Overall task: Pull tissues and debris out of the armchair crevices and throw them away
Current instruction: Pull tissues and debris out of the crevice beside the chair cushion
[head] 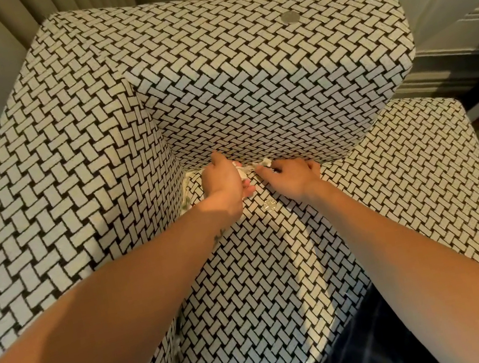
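Tissues [243,172] sit bunched at the back edge of the armchair [247,85] seat, in the crevice where the seat cushion [266,272] meets the backrest, near the seat's back left corner. The chair is covered in a black-and-cream basket-weave fabric, and stands against a pale wall with curtain folds [68,0] behind and moulded white trim [462,42] to the right. The left hand [222,181] curls over a crumpled white wad, its fingers closed on it. The right hand [291,175] is just beside it, its fingers pinching a small white scrap [265,162] at the crevice. How deep the tissue goes into the gap is hidden by the hands and the backrest's overhang. A small round clear disc [270,206] lies on the seat just in front of the hands; what it is cannot be told. A grey round spot [290,17] shows on the backrest top. The seat's front edge and the left armrest [44,198] are partly cut off. The seat middle lies open between the forearms.
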`<state>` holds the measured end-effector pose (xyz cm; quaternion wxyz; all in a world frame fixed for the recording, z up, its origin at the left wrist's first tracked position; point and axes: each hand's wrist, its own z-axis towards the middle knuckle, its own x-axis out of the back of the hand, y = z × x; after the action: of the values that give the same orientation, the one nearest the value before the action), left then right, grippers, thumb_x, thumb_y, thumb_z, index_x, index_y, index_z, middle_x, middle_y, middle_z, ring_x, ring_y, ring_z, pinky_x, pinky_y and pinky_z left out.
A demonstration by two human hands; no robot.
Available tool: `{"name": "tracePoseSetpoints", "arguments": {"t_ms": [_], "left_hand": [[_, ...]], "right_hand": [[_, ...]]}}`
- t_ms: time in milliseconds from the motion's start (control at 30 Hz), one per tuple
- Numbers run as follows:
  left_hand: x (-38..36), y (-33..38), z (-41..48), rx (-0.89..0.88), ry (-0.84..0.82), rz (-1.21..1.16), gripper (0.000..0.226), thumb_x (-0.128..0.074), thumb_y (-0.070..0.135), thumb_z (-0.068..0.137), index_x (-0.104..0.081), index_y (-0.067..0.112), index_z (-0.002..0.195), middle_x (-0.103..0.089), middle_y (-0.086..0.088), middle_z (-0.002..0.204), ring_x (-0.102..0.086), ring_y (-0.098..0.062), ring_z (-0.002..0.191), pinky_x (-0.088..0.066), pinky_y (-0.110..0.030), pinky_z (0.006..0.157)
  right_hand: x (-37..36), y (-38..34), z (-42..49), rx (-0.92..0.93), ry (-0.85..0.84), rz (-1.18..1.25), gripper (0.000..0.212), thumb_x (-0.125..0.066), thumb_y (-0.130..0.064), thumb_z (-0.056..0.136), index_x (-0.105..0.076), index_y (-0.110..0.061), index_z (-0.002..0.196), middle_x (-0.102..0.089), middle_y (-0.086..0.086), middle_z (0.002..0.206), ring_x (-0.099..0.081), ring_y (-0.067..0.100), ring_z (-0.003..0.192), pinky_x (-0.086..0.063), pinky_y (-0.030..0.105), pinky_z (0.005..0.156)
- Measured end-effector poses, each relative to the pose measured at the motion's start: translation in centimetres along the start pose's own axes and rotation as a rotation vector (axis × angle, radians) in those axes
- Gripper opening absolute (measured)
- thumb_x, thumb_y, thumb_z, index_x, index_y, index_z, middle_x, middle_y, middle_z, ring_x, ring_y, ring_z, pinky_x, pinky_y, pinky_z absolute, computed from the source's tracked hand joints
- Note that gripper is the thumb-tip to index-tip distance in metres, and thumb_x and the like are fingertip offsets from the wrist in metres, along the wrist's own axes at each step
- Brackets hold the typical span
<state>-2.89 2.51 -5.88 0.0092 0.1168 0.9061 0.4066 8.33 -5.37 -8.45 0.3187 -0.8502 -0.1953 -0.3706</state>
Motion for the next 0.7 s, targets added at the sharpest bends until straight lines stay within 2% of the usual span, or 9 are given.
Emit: {"name": "tracePoseSetpoints", "arguments": {"t_ms": [67, 133, 233, 300, 400, 533, 667, 700], "left_hand": [[0.0, -0.2, 0.3, 0.011, 0.008, 0.009, 0.047, -0.030, 0.040, 0.108, -0.060, 0.005, 0.116, -0.064, -0.012, 0.094, -0.057, -0.017, 0.058, -0.046, -0.023, 0.040], [0.1, -0.3, 0.4, 0.003, 0.017, 0.017, 0.046, -0.029, 0.039, 0.108, -0.060, 0.005, 0.109, -0.065, -0.012, 0.091, -0.057, -0.017, 0.058, -0.047, -0.023, 0.040], [0.1, -0.6, 0.9, 0.015, 0.032, 0.009, 0.051, -0.029, 0.040, 0.107, -0.060, 0.002, 0.119, -0.066, -0.016, 0.100, -0.058, -0.017, 0.061, -0.047, -0.022, 0.041], [0.0, -0.7, 1.2, 0.028, 0.026, -0.010, 0.052, -0.029, 0.040, 0.106, -0.059, 0.001, 0.123, -0.067, -0.019, 0.107, -0.059, -0.018, 0.063, -0.046, -0.021, 0.040], [-0.1, -0.6, 1.0, 0.028, 0.019, -0.008, 0.051, -0.029, 0.040, 0.107, -0.061, 0.001, 0.117, -0.067, -0.017, 0.098, -0.058, -0.017, 0.059, -0.046, -0.021, 0.040], [-0.2, -0.4, 0.6, 0.049, 0.006, 0.005, 0.047, -0.029, 0.041, 0.108, -0.059, 0.006, 0.110, -0.065, -0.011, 0.092, -0.058, -0.016, 0.061, -0.052, -0.026, 0.046], [-0.2, -0.4, 0.4, 0.054, 0.007, 0.003, 0.048, -0.029, 0.040, 0.107, -0.059, 0.004, 0.117, -0.068, -0.014, 0.100, -0.058, -0.017, 0.060, -0.053, -0.027, 0.049], [-0.3, -0.4, 0.3, 0.056, 0.000, 0.002, 0.048, -0.029, 0.040, 0.107, -0.059, 0.003, 0.117, -0.069, -0.015, 0.104, -0.058, -0.017, 0.060, -0.055, -0.028, 0.050]], "right_hand": [[-0.2, -1.4, 0.9, -0.091, -0.064, -0.066, 0.078, -0.022, -0.072, 0.097, -0.064, -0.016, 0.131, -0.043, 0.015, 0.154, -0.018, 0.030, 0.151, -0.006, 0.051, 0.120], [-1.4, -2.5, 1.7, -0.164, -0.037, -0.127, 0.081, -0.021, -0.071, 0.098, -0.067, -0.010, 0.125, -0.037, 0.016, 0.158, -0.012, 0.034, 0.153, 0.000, 0.056, 0.121], [-3.5, -2.9, 2.2, -0.185, 0.192, -0.201, 0.071, -0.025, -0.064, 0.098, -0.074, -0.011, 0.101, -0.058, 0.012, 0.139, -0.030, 0.036, 0.143, -0.009, 0.057, 0.120], [-4.1, -2.8, 2.3, -0.166, 0.273, -0.191, 0.061, -0.029, -0.059, 0.097, -0.074, -0.017, 0.094, -0.065, 0.009, 0.126, -0.037, 0.034, 0.137, -0.012, 0.056, 0.118], [-4.2, -2.4, 2.6, -0.143, 0.310, -0.107, 0.051, -0.033, -0.055, 0.096, -0.074, -0.026, 0.086, -0.069, 0.004, 0.106, -0.042, 0.032, 0.128, -0.015, 0.053, 0.116], [-4.3, -1.9, 2.5, -0.106, 0.367, -0.009, 0.049, -0.037, -0.057, 0.094, -0.076, -0.029, 0.083, -0.070, 0.001, 0.093, -0.045, 0.029, 0.122, -0.017, 0.048, 0.115], [-4.4, -1.1, 2.7, -0.083, 0.351, 0.138, 0.046, -0.040, -0.059, 0.092, -0.076, -0.030, 0.084, -0.072, 0.001, 0.092, -0.047, 0.028, 0.121, -0.014, 0.046, 0.117], [-4.3, -0.9, 2.5, -0.063, 0.350, 0.182, 0.045, -0.041, -0.058, 0.091, -0.074, -0.030, 0.079, -0.071, 0.002, 0.087, -0.049, 0.027, 0.119, -0.014, 0.046, 0.117]]}}
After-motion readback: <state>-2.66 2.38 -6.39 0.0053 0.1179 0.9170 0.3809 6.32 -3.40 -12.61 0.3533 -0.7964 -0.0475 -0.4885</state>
